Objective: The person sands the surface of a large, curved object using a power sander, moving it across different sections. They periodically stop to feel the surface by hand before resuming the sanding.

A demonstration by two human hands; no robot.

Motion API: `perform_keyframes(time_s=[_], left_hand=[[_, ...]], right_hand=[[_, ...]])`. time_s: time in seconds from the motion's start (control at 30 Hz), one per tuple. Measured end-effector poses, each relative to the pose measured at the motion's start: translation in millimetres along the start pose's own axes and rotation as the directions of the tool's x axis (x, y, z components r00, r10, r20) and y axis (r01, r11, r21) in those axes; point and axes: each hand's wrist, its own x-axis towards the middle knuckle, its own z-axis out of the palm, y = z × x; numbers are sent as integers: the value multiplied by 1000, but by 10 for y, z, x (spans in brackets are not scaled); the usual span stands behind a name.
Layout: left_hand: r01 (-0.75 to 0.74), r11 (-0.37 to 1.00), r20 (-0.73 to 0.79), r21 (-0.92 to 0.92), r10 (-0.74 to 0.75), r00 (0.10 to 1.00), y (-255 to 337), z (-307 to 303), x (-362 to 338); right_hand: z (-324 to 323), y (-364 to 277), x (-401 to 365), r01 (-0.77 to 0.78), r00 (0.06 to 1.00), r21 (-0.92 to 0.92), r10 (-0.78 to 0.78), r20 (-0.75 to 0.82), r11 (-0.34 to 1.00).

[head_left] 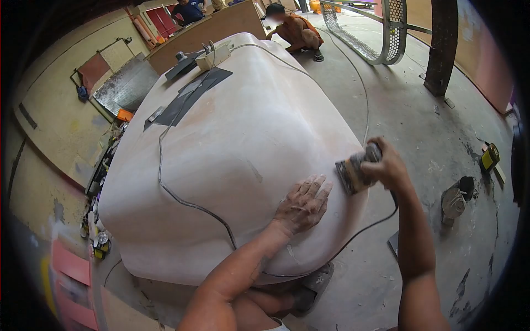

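A large pale, dusty moulded shell (221, 149) fills the middle of the view. My left hand (303, 204) lies flat on its surface, fingers stretched out and coated with dust. To the right, my right hand (385, 165) grips a dark powered sander (353, 170), whose pad rests against the shell's right edge. A black cable (361, 230) runs from the sander under the front of the shell. Another cord (190, 204) lies across the shell. Dark abrasive sheets (190, 96) and a power strip (214, 57) sit on the far part of the shell.
A person in orange (298, 30) squats beyond the shell, and another in blue (189, 11) is behind a wooden panel (210, 33). At right are a dark post (441, 49), a perforated metal frame (393, 33), a dusty bucket (455, 201) and a yellow tape measure (489, 157).
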Motion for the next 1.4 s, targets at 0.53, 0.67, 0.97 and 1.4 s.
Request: perform_keyframes(time_s=[0.53, 0.67, 0.97, 1.4], left_hand=[[19, 1000, 77, 13, -20, 997, 16, -14, 16], [52, 998, 107, 24, -54, 993, 52, -47, 38], [47, 997, 133, 53, -54, 990, 59, -52, 50], [36, 987, 191, 155, -66, 979, 181, -74, 107]], right_hand=[[45, 345, -728, 114, 993, -30, -115, -24, 993], [71, 385, -942, 57, 998, -30, -57, -20, 998], [-119, 585, 825, -103, 995, 153, 100, 31, 983], [337, 769, -1339, 171, 970, 143, -141, -199, 975]])
